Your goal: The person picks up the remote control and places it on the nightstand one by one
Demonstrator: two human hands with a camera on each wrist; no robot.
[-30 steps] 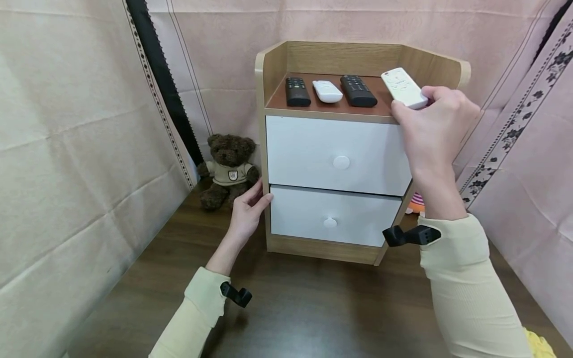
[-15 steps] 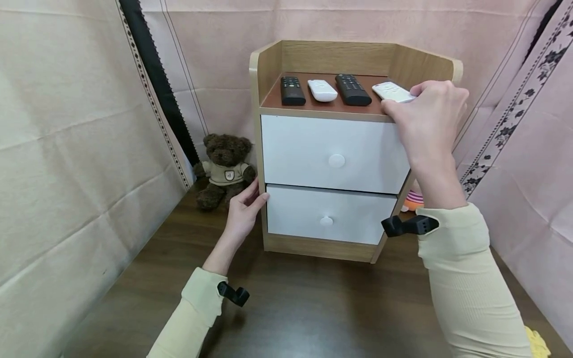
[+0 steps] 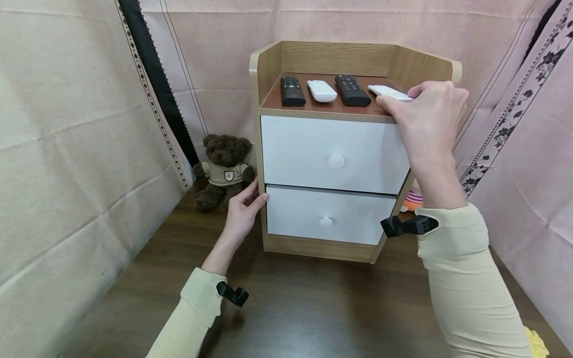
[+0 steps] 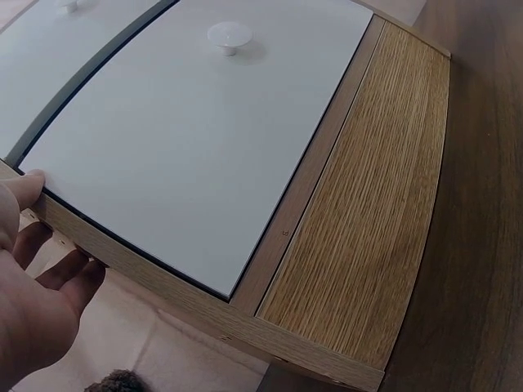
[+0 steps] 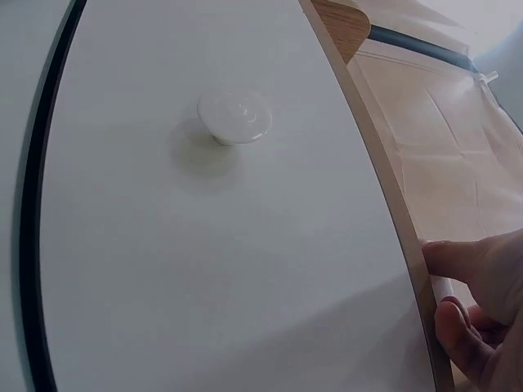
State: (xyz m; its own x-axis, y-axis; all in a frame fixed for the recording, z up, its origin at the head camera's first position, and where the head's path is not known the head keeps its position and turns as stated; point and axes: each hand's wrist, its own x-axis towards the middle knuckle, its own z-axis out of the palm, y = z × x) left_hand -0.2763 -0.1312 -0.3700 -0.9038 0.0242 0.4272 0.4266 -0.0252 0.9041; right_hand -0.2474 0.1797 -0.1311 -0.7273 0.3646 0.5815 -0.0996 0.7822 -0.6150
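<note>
My right hand (image 3: 431, 119) pinches a white remote control (image 3: 388, 92) by its near end, low over the right side of the cabinet top. In the right wrist view, thumb and fingers meet at the top edge, where little of the remote shows. My left hand (image 3: 241, 214) holds the left edge of the small wooden cabinet (image 3: 318, 247), thumb at the front edge and fingers along the side panel. To the left of the held remote lie a black remote (image 3: 352, 90), a shorter white remote (image 3: 322, 91) and another black remote (image 3: 293, 91), side by side.
Two white drawers, the upper drawer (image 3: 304, 141) and lower drawer (image 3: 295, 211), have round knobs. A brown teddy bear (image 3: 226, 171) sits left of the cabinet. Behind the right side a striped toy (image 3: 413, 200) partly shows. Pale curtains (image 3: 89, 149) surround the wooden tabletop (image 3: 286, 308).
My right hand has lowered the white remote from a tilted pose to nearly flat on the cabinet top. The left hand keeps its place on the cabinet; the view has shifted slightly.
</note>
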